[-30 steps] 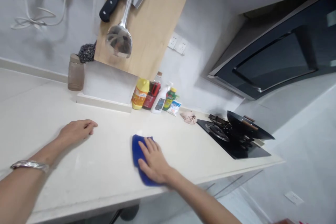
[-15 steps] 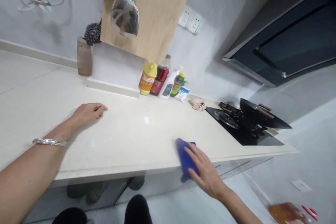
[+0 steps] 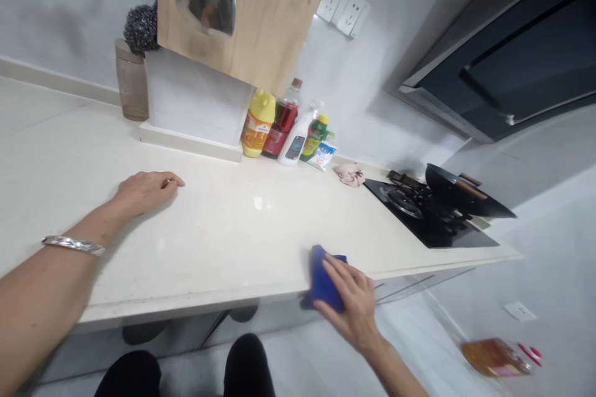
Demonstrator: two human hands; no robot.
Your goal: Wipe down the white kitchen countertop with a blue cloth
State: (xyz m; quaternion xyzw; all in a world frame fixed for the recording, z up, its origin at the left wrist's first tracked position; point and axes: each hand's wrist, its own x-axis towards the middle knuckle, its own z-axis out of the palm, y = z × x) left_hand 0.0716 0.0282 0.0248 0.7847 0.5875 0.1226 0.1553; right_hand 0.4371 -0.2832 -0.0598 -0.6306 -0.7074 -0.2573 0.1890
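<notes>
A blue cloth (image 3: 325, 282) lies on the front edge of the pale countertop (image 3: 223, 242), part of it hanging over the edge. My right hand (image 3: 351, 298) grips it from above, fingers spread across it and thumb towards the front. On the left part of the countertop rests my left hand (image 3: 146, 192), fingers curled in and thumb against them, with nothing seen in it. A silver bracelet (image 3: 73, 244) circles my left wrist.
Along the wall stand a yellow bottle (image 3: 259, 124), a dark sauce bottle (image 3: 282, 127), a white spray bottle (image 3: 297, 139) and a small packet (image 3: 322, 155). A crumpled cloth (image 3: 350, 174) lies beside the gas hob (image 3: 419, 211), which bears a wok (image 3: 465, 192). An oil jug (image 3: 496, 356) stands below.
My right hand and the blue cloth have shifted slightly left along the front edge. My left hand stays on the countertop, its fingers more tucked in. The view has tilted down a little.
</notes>
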